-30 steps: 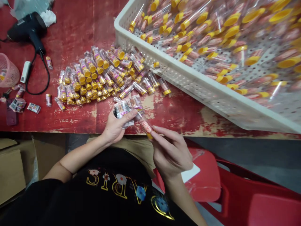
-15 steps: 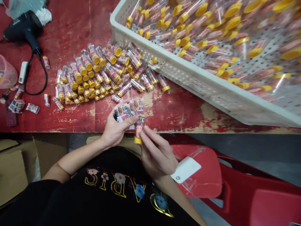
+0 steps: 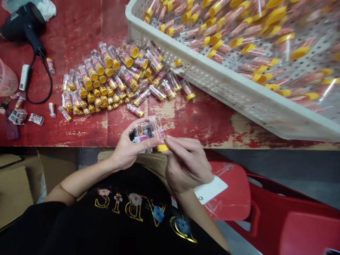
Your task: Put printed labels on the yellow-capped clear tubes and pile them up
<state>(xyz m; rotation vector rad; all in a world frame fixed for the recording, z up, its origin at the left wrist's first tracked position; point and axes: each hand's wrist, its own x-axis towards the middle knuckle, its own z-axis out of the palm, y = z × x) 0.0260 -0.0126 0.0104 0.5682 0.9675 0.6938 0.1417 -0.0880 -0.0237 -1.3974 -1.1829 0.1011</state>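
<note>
My left hand [image 3: 130, 147] is closed around a small stack of printed plastic sleeves [image 3: 142, 132], its thumb pressed across the front. Beside the stack stands a small clear tube [image 3: 160, 136] with a yellow cap at its lower end, a printed sleeve around its body. My right hand [image 3: 188, 161] pinches this tube near the cap from the right; the fingertips partly hide the cap edge. Just beyond the hands lies a heap of sleeved, yellow-capped tubes [image 3: 106, 81] on the red table [image 3: 87, 136].
A white perforated crate [image 3: 220, 83] full of tubes with pink contents stands at the right. A black heat gun [image 3: 25, 26], a pink basket [image 3: 7, 79] and a purple phone [image 3: 12, 129] lie at the left. A red chair [image 3: 231, 198] stands below the table edge.
The tube has moved up into the printed sleeve, which now reaches down near the cap. My right hand has shifted slightly up and right. My left hand keeps its hold.
</note>
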